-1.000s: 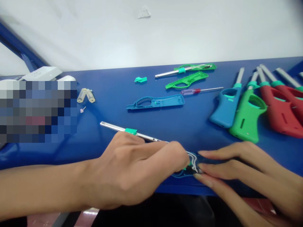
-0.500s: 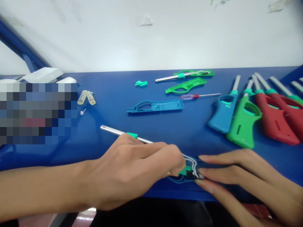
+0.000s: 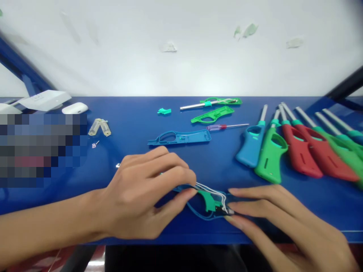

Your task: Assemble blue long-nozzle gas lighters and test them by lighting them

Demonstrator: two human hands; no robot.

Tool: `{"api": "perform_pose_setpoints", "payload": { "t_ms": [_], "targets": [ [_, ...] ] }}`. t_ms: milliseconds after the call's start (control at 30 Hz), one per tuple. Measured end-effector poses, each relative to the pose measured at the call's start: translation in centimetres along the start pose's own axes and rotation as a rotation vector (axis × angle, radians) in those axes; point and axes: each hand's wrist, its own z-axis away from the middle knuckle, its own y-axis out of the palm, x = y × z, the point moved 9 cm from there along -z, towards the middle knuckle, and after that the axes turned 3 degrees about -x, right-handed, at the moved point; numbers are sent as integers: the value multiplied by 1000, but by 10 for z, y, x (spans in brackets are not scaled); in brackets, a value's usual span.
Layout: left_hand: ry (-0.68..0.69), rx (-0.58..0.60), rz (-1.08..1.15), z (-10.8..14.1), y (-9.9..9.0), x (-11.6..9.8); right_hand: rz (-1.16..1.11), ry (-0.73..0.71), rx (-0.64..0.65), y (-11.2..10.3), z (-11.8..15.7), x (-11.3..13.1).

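Observation:
An opened blue gas lighter half (image 3: pixel 198 215) lies at the table's front edge. Inside it are a green trigger (image 3: pixel 209 201), a black part and white wires (image 3: pixel 213 188). My left hand (image 3: pixel 150 189) is closed over its front end, thumb and index finger meeting where the wires come out; most of the metal barrel is hidden beneath, with only its tip (image 3: pixel 118 165) showing. My right hand (image 3: pixel 283 219) pinches the handle end between thumb and fingers. Farther back rests a matching blue shell half (image 3: pixel 195 136).
Several assembled lighters, including a blue one (image 3: pixel 249 145) and a red one (image 3: pixel 303 155), lie at right. Behind are a screwdriver (image 3: pixel 227 127), a green shell half (image 3: pixel 215 114) and a small green trigger (image 3: pixel 164 111). At left are clear fuel tanks (image 3: pixel 99 127) and a white case (image 3: pixel 75 108).
My left hand has drawn back leftward from the trigger to the front end, uncovering the green trigger. The right hand keeps its grip on the handle end. The view has tilted slightly.

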Motion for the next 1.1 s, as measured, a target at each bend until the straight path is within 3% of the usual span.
{"api": "perform_pose_setpoints", "payload": {
  "t_ms": [167,400,533,667,767,1100],
  "targets": [
    [14,21,30,2,3,11,26,-2,-18,-3,-3,3],
    [-110,162,10,15,12,33,58,88,-22,-3,-6,0],
    [-102,183,8,19,10,34,138,101,38,-1,-12,0],
    [-76,198,10,21,12,33,273,22,120,3,-21,8],
    [-77,211,17,22,14,35,230,11,201,11,-24,10],
    [5,139,16,23,5,26,80,113,164,17,-17,-5]
  ]
}}
